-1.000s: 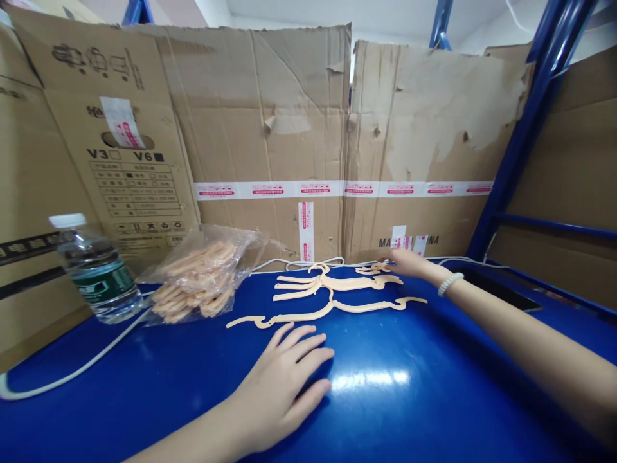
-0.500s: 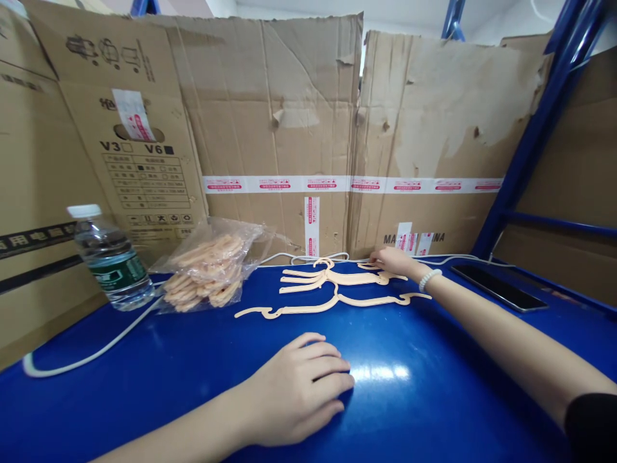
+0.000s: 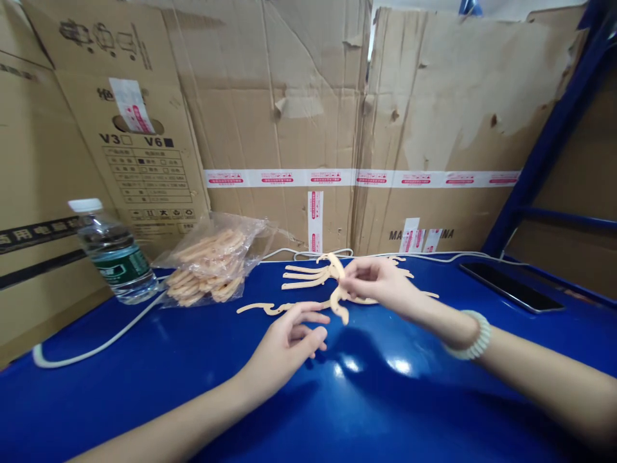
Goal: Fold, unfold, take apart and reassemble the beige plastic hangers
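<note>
My right hand (image 3: 373, 280) pinches a curved beige plastic hanger piece (image 3: 340, 308) above the table, its lower end pointing down. My left hand (image 3: 294, 341) is just left of that piece, fingers apart and slightly bent, holding nothing. Behind the hands lies an unfolded beige hanger (image 3: 267, 308), partly covered by my right hand and the held piece. Farther back, several slim beige hanger arms (image 3: 303, 276) lie side by side, and more parts are half hidden behind my right hand.
A clear plastic bag (image 3: 207, 263) full of beige hanger parts lies at the left, beside a water bottle (image 3: 116, 257). A white cable (image 3: 96, 350) curves around them. At the right lies a black phone (image 3: 511, 286). Cardboard sheets (image 3: 270, 128) stand along the back of the blue table (image 3: 409, 411).
My right hand has come back from the far parts toward the middle, now with a hanger piece in it. The left hand has risen and turned toward it. The view has shifted slightly.
</note>
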`<state>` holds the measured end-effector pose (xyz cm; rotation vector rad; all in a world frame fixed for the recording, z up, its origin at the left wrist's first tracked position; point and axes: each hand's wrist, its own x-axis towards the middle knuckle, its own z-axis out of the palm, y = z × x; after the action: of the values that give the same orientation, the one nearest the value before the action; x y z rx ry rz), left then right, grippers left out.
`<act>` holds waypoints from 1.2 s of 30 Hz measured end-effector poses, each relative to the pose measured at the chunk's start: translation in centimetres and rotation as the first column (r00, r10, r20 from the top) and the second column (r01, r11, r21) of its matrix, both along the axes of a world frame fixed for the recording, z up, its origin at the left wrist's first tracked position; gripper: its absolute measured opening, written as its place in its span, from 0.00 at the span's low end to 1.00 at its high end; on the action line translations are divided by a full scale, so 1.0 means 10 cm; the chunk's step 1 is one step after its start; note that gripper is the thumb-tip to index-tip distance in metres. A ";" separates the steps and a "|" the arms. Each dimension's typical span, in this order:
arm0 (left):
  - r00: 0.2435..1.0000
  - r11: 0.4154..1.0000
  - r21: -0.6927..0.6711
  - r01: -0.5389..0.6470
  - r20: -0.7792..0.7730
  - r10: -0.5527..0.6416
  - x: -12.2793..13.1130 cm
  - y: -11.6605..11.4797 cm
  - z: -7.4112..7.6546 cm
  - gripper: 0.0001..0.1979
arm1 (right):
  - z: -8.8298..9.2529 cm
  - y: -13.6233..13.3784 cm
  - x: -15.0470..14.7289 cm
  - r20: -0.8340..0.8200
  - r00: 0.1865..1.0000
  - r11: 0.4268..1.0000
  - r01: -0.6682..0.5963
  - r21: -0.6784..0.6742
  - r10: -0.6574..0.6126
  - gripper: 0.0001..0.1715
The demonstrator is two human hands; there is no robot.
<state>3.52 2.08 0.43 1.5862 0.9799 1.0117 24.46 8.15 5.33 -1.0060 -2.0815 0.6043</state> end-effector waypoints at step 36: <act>0.876 0.961 -0.205 -0.184 0.409 0.255 -0.44 0.12 0.19 0.15 | -0.16 -0.05 0.82 0.141 0.988 0.938 0.003 0.348 -0.056 0.10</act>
<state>-0.92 3.27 2.33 1.0651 0.9138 1.3390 32.66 7.67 3.77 -0.8952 -2.1988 0.1371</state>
